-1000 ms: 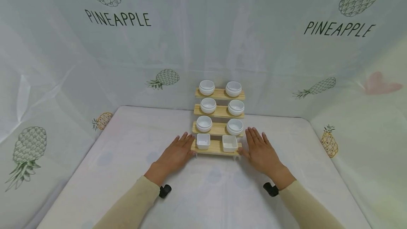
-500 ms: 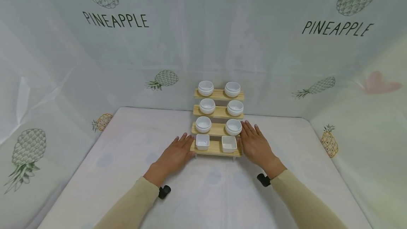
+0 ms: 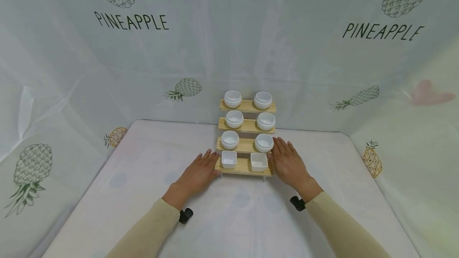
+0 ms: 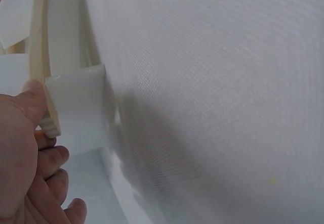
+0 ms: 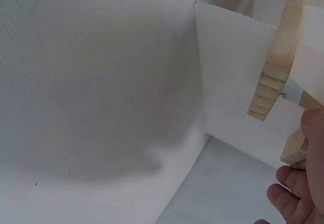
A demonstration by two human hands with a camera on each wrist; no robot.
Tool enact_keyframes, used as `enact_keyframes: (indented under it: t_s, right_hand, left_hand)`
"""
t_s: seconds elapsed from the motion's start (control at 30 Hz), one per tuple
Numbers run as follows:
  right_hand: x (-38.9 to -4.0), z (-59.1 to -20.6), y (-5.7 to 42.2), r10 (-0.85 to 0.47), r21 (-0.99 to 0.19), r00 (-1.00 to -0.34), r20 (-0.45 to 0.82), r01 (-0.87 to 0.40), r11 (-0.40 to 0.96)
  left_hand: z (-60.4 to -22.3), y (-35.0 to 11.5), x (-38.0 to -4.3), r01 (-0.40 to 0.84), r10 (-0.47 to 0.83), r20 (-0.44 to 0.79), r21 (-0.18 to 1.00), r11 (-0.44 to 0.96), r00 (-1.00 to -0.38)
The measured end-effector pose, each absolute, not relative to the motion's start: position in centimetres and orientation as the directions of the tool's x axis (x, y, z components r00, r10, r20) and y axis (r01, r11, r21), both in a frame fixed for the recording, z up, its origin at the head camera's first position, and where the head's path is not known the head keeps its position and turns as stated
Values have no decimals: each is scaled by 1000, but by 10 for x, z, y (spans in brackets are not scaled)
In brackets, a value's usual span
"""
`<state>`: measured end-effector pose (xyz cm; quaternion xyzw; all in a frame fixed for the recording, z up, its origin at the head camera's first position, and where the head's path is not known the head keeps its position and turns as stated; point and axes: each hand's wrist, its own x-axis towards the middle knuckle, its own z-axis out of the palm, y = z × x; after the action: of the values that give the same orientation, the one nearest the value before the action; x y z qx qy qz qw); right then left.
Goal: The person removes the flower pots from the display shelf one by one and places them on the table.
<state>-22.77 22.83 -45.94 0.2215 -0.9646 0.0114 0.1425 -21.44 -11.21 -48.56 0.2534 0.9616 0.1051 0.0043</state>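
A tiered wooden stand (image 3: 244, 166) with white side supports stands at the back middle of the table. Two small square white dishes, the left one (image 3: 229, 159) and the right one (image 3: 259, 162), sit on its lowest plank. Pairs of round white bowls, such as one on the third plank (image 3: 234, 119), fill the planks above. My left hand (image 3: 196, 174) lies along the stand's left side, fingers straight, thumb (image 4: 33, 100) against the lowest plank's end. Along the right side my right hand (image 3: 289, 165) rests with straight fingers touching the plank ends; in the right wrist view it is partly cut off.
White cloth covers the table (image 3: 244, 218). Behind the stand hangs a pale curtain (image 3: 247, 31) printed with pineapples, and its folds reach down both sides. A black wrist camera (image 3: 185, 215) sits on the left wrist, another (image 3: 297, 203) on the right.
My right hand has moved left, from apart from the stand to against its right side, and its fingers have drawn together. The left hand and the dishes look unmoved.
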Motion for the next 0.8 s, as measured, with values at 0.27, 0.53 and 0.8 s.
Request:
enact_keyframes:
  t_s: [0.27,0.53,0.8]
  right_hand:
    - [-230,-455,230,-415,40,-859,300,-423,905]
    - [-233,-459,234,-446,64,-821,356,-455,888]
    - [-233,-458,234,-448,68,-826,342,-454,889]
  left_hand:
    - [-486,-112,-215,481,485,33,194,855,-874]
    - [-486,-113,-215,492,493,45,185,851,-869]
    - [-484,-114,-216,498,498,47,174,849,-866]
